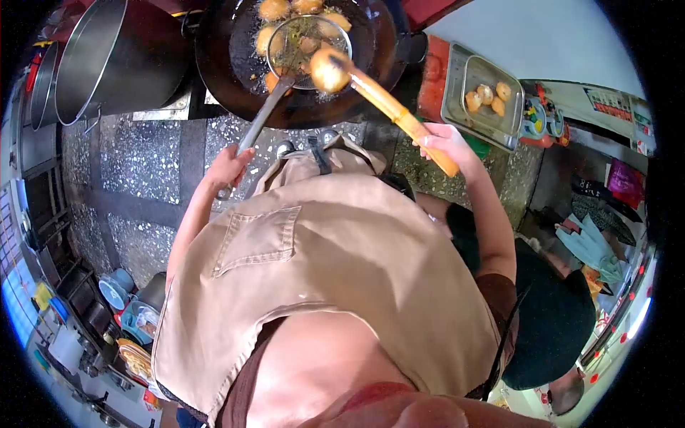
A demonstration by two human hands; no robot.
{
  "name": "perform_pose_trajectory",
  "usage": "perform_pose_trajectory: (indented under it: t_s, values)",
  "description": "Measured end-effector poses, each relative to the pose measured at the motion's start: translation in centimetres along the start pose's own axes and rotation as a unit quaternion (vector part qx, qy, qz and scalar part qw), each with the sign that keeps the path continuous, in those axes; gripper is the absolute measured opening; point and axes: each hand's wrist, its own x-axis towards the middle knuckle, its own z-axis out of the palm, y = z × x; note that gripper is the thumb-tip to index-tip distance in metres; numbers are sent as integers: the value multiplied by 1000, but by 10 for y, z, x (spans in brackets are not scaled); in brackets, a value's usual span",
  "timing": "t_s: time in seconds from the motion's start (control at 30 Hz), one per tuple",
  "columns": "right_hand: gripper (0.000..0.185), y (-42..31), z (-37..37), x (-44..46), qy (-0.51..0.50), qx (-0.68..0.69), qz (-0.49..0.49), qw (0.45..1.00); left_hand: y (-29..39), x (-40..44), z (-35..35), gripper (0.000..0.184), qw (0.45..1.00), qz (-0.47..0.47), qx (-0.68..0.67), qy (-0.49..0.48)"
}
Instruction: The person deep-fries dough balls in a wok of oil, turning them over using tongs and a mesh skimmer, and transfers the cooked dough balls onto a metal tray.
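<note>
My left hand (230,168) is closed round the grey handle of a wire mesh strainer (275,96). The strainer's round basket lies over the oil in a large dark wok (221,78), with small bits in its mesh. My right hand (446,143) grips the bamboo handle of a ladle (385,100). Its rounded, golden-looking head overlaps the strainer's right rim; whether they touch, I cannot tell. Golden fried balls (274,8) float in the bubbling oil around the strainer.
Right of the wok, a metal tray (464,118) holds several fried pieces (488,97). Large metal pots (121,64) stand at the left. Another person in dark clothing (549,314) is close on my right. Blue basins (118,289) sit at the lower left.
</note>
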Motion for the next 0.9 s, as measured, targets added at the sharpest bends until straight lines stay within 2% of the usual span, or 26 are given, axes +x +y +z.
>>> perform_pose_trajectory:
  t_s: [0.03, 0.1, 0.13, 0.17, 0.2, 0.23, 0.3, 0.33, 0.4, 0.43, 0.5, 0.57, 0.63, 0.67, 0.7, 0.77, 0.9]
  values:
    - [46, -4, 6, 1, -7, -69, 23, 997, -1, 2, -2, 41, 1000, 0, 0, 0]
    - [49, -14, 24, 6, 14, -78, 7, 997, 2, 6, -6, 40, 1000, -1, -31, -6]
    - [50, -23, 30, 9, 21, -227, -16, 974, 1, 9, -9, 40, 1000, 11, -25, -9]
    - [51, -27, 36, 12, 27, -371, -37, 928, 3, 11, -12, 40, 1000, 11, -24, -10]
    - [54, -25, 42, 16, 56, -428, -48, 901, 7, 12, -16, 40, 1000, 8, -6, -15]
    - [56, -31, 52, 17, 69, -518, -75, 849, 10, 14, -19, 40, 1000, 5, 13, -19]
    - [61, -15, 63, 26, 153, -593, -147, 777, 11, 18, -23, 40, 999, 9, 18, -25]
    - [61, -13, 67, 31, 154, -592, -147, 777, 14, 17, -25, 40, 999, 16, 13, -26]
    - [64, -15, 77, 39, 152, -682, -142, 702, 18, 20, -27, 40, 999, 16, 14, -24]
    - [64, -14, 84, 42, 152, -681, -141, 702, 18, 23, -29, 40, 999, 16, 15, -25]
    - [65, -12, 96, 48, 162, -736, -142, 642, 17, 28, -33, 39, 998, 15, 36, -43]
    - [71, -16, 102, 50, 172, -734, -144, 641, 18, 29, -32, 40, 999, 23, 30, -36]
    - [74, -35, 104, 47, 143, -710, -78, 686, 20, 30, -32, 41, 999, 31, 25, -28]
    - [81, -46, 101, 44, 124, -670, -9, 732, 21, 31, -32, 40, 999, 33, 24, -31]
    - [84, -51, 93, 43, 103, -628, -5, 771, 22, 33, -32, 40, 999, 36, 22, -33]
    - [84, -63, 87, 42, 65, -577, 66, 812, 18, 38, -31, 40, 999, 35, 20, -35]
    - [82, -56, 82, 48, 59, -562, 71, 822, 19, 36, -32, 40, 999, 32, 17, -32]
